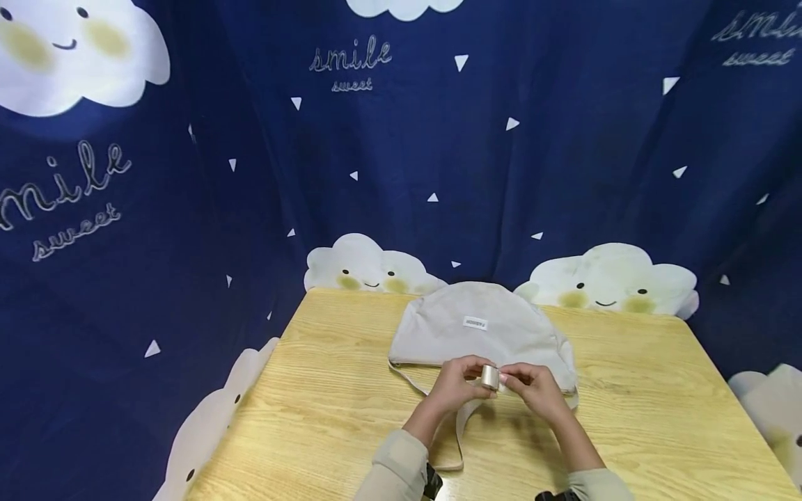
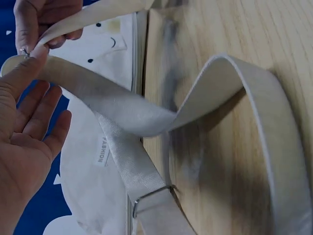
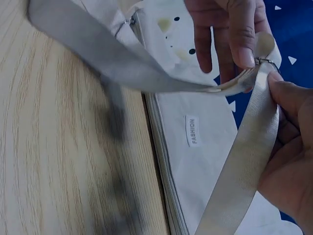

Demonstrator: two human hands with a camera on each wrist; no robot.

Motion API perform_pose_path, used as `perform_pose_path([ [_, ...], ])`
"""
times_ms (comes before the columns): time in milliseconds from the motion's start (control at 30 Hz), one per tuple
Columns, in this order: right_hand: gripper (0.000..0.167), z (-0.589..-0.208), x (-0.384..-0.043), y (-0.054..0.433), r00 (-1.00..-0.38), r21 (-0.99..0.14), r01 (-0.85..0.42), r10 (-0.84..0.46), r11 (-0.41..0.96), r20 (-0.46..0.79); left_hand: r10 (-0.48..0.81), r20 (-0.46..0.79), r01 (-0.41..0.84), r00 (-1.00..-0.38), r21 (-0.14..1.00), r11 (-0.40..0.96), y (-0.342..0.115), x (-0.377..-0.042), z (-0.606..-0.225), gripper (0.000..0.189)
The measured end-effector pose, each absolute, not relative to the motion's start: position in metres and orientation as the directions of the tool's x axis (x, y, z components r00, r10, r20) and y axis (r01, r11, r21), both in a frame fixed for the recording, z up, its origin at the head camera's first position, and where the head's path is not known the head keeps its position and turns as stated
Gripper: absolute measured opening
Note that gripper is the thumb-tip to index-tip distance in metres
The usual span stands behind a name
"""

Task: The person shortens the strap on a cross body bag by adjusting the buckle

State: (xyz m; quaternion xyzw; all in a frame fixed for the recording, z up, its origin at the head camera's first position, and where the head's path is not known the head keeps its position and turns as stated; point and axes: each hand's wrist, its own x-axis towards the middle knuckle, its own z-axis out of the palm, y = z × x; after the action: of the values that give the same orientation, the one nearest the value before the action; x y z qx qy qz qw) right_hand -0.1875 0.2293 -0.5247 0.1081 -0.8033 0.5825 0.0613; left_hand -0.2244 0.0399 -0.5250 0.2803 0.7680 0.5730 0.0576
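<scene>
An off-white half-round bag (image 1: 495, 330) with a small FASHION label (image 1: 475, 323) lies on the table, its zipper (image 3: 161, 156) along the straight edge. Above that edge, both hands meet at a fold in its pale strap (image 3: 249, 132). Between thumb and fingers, my left hand (image 1: 454, 383) pinches the strap beside a small metal buckle (image 3: 266, 61). From the other side my right hand (image 1: 539, 390) grips the strap at the same buckle. A second metal slider (image 2: 151, 194) sits lower on the strap, which hangs in a loose loop toward the near side.
The wooden table (image 1: 332, 390) extends on both sides of the bag. A dark blue curtain (image 1: 388, 153) printed with clouds and white triangles hangs behind the table and along its sides. Shadows of the hands and strap fall on the wood.
</scene>
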Motion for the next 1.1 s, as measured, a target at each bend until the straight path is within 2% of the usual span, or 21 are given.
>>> perform_pose_path([
  [200,0.017,-0.521,-0.184,0.224,-0.985,-0.942,-0.173,-0.074,0.287,0.159,0.482,0.197,0.301,-0.854,0.942,0.149,0.039,-0.223,-0.531,0.042],
  [533,0.028,-0.528,-0.175,0.242,-0.981,-0.925,-0.189,-0.106,0.329,0.163,0.490,0.174,0.260,-0.854,0.959,0.113,0.038,-0.222,-0.529,0.042],
  [767,0.015,-0.543,-0.176,0.256,-0.991,-0.927,-0.128,-0.077,0.353,0.107,0.489,0.170,0.234,-0.856,0.969,0.073,0.038,-0.224,-0.530,0.044],
  [1100,0.013,-0.539,-0.184,0.244,-0.970,-0.925,-0.238,-0.116,0.298,0.212,0.466,0.150,0.203,-0.872,0.977,0.065,0.039,-0.225,-0.530,0.045],
])
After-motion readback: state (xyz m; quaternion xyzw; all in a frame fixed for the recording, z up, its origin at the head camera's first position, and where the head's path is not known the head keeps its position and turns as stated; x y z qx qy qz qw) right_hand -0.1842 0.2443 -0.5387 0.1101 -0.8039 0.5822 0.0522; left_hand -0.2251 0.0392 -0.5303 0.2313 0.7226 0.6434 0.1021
